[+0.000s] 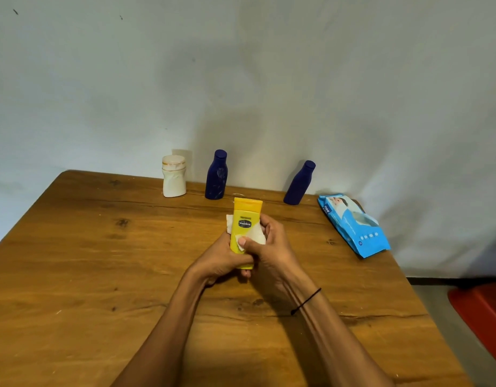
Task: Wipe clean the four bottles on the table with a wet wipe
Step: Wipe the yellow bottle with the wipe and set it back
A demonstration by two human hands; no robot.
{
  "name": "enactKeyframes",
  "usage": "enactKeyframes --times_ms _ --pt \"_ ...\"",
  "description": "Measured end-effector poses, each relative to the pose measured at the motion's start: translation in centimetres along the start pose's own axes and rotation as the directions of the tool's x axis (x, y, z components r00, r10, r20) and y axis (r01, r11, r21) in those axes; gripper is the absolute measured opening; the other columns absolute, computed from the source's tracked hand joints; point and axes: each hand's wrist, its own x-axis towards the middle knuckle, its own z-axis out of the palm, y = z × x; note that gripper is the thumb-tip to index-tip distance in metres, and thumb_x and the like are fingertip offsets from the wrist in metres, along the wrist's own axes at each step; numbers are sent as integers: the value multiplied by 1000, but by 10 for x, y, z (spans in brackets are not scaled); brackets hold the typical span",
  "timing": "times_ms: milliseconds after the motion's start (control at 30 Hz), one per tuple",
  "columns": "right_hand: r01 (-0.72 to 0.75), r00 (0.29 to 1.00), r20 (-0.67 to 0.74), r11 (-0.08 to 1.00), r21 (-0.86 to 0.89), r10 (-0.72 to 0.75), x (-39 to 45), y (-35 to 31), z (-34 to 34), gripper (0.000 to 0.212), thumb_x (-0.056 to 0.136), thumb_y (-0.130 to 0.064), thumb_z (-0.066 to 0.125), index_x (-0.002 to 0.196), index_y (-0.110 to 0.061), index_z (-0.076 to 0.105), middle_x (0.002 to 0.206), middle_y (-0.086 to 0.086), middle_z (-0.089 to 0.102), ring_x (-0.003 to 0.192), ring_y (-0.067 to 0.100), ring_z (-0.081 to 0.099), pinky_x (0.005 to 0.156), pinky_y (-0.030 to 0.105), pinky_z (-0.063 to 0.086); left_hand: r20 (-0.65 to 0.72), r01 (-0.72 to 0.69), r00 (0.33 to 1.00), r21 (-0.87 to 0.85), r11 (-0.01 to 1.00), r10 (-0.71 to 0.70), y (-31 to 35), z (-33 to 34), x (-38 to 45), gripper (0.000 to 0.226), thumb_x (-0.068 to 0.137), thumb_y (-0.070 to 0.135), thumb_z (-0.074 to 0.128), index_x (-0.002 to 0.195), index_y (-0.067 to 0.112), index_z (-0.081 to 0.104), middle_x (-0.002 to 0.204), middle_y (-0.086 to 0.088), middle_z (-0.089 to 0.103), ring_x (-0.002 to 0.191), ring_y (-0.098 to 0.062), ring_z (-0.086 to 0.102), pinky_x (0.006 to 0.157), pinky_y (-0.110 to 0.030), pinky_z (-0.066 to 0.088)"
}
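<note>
Left hand (223, 261) grips the yellow bottle (245, 219) at its lower end, held above the table (87, 261). Right hand (269, 247) clamps a wet wipe (256, 236) around its middle, thumb pressing the wipe just beyond the left grip.

The yellow bottle (246, 219) bears a dark oval label reading "Vaseline", with a smaller line above it too blurred to read; the blue wipes pack (352, 224) shows "mee" in white near its top corner; its other print is illegible.
</note>
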Motion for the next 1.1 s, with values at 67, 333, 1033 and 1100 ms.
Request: enactKeyframes --times_ms 67,333,1033,1100 --pt "44 999 -20 997 -65 -46 2 3 -1 35 92 -4 75 121 -22 66 111 4 78 102 27 76 66 45 62 -11 -11 1000 -15 1000 10 1 3 0 57 83 -15 71 133 10 60 103 -15 75 70 -27 70 57 -35 59" --pt "115 976 -148 955 -274 -160 13 21 -3 16 96 -35 73 111 -30 72 106 -3 79 99 16 77 88 52 63 -43 -71 997 -6 997 71 2 -1 -1 89 73 14 92 147 28 44 135 -3 69 124 -23 68 102 -45 57" --pt "-130 945 284 984 -122 160 6 13 -21 29 102 -11 64 128 1 55 98 21 64 92 34 62 81 46 54 -452 -271 874 -151 951 178 8 0 4 40 94 30 69 118 -1 73 116 -13 78 101 -20 74 86 -33 60" --pt "-161 934 315 985 -55 171 4 11 -22 32 102 0 61 132 4 53 103 24 63 97 34 62 85 43 57 -479 -277 860 -152 949 174 7 -3 6 38 94 31 69 116 0 74 114 -14 79 99 -19 74 86 -35 59"
